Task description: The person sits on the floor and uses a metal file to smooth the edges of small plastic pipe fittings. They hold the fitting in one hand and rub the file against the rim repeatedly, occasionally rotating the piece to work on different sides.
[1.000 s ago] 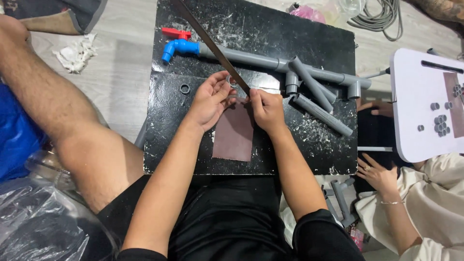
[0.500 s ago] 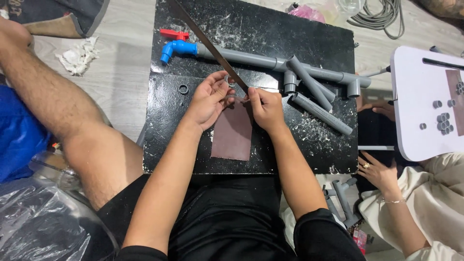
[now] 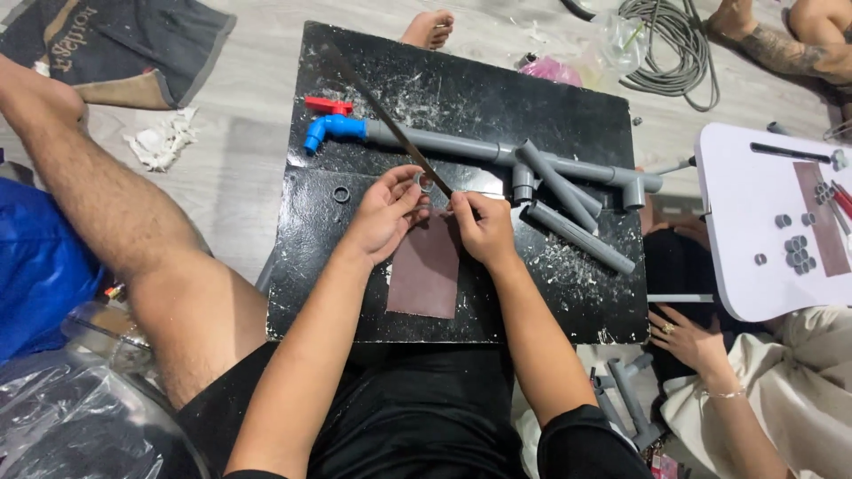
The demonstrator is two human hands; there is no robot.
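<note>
- Little has shifted since the earlier frames: both hands stay over the same spot on the black board [image 3: 355,257], and the fingers have only worked slightly around the small piece between them.
- Left hand [image 3: 383,215] pinches a small grey ring [image 3: 425,183] between thumb and fingertips, held up just beyond the far edge of the brown sandpaper sheet [image 3: 426,270], seemingly so its edge can be worked.
- Right hand [image 3: 479,226] is curled shut, its thumb and forefinger meeting the ring from the other side; whether it grips the ring too or a small tool I cannot tell.
- Long thin saw blade [image 3: 382,111] runs diagonally away from the fingertips, its near end right at the ring, apparently resting on the board and pipe.
- Both forearms come in from the near edge and converge, wrists low over the sandpaper, which steadies the fine grip.
- Just beyond the hands lies a grey pipe assembly [image 3: 497,153] with a blue tap [image 3: 327,129] at its left end; loose grey pipe lengths [image 3: 581,237] lie right of the right hand.
- A dark ring [image 3: 342,193] sits left of the left hand.
- Another person's hand [image 3: 688,337] rests far right, beside a white table [image 3: 737,266].
</note>
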